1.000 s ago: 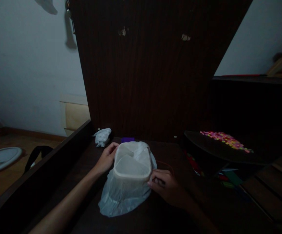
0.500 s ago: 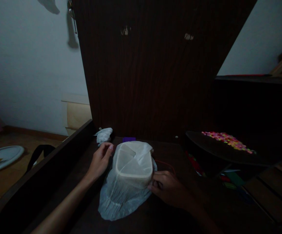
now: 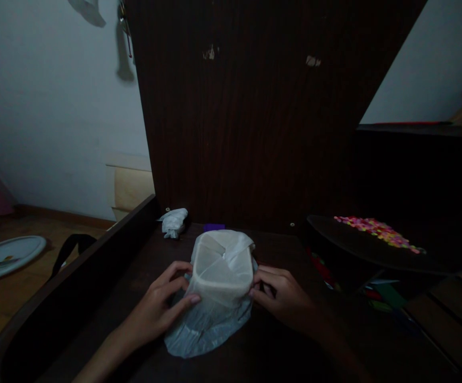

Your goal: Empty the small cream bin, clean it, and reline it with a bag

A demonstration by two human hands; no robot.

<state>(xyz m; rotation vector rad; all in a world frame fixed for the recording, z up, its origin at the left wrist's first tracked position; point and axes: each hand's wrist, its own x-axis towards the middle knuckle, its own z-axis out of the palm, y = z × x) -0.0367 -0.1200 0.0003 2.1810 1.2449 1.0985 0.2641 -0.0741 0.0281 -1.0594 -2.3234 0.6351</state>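
Observation:
A squarish container [image 3: 223, 270] wrapped in a thin whitish plastic bag [image 3: 199, 332] sits on the dark desk. The bag's loose part spreads toward me over the desktop. At the container's left side, my left hand [image 3: 166, 302] touches the plastic with its fingers apart. My right hand [image 3: 280, 298] is at the right side, thumb and fingers pinching the bag's edge close to the container.
Behind the container lie a crumpled white plastic piece [image 3: 174, 222] and a purple item [image 3: 213, 227]. Colourful small pieces [image 3: 378, 231] cover a dark corner shelf on the right. A raised board [image 3: 95, 260] edges the desk's left side.
My left hand has come down and toward me, from beside the container's far left to touching the bag at its near left. My right hand stays at the right side.

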